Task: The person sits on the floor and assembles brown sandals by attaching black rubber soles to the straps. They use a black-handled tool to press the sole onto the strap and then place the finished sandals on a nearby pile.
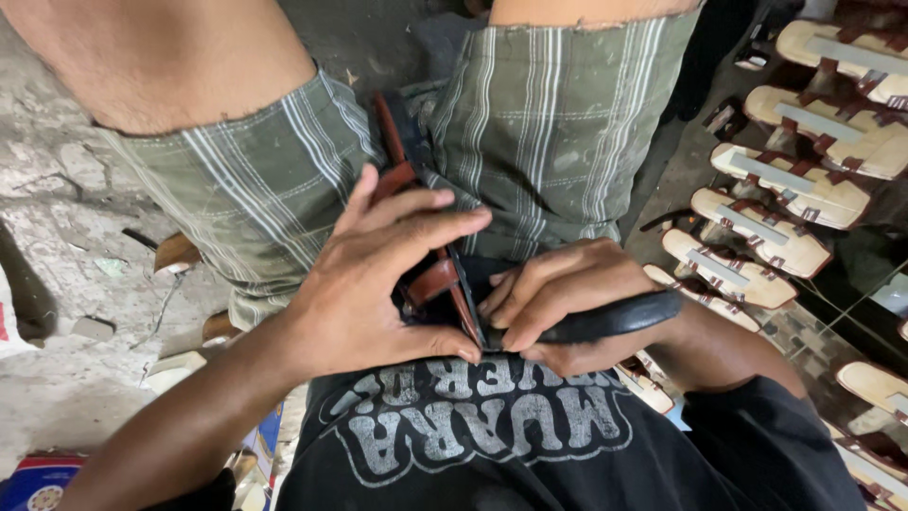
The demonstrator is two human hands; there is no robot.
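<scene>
- Left hand (374, 284): fingers curled over the upper side of a sandal (437, 284), thumb pressed at its lower edge; the grip is closed on the sandal's brown leather strap and sole edge.
- Right hand (558, 303): fingers bent and closed around a black-handled tool (615, 317), fingertips touching the sandal just beside the left hand's thumb.
- Sandal: held on edge in the person's lap, between the two thighs in green plaid shorts (530, 132); its reddish-brown end projects past the left hand toward the knees.
- Black-handled tool: handle runs out from the sandal past the right wrist; its working end is hidden between the fingers and the sandal.
- Black printed shirt (492, 435): directly below the sandal, nearest the camera.
- Row of tan sandals with brown straps (785, 180): laid side by side on the floor, well to the right of the held sandal.
- Concrete floor (66, 237): left of the held sandal, with scattered scraps.
</scene>
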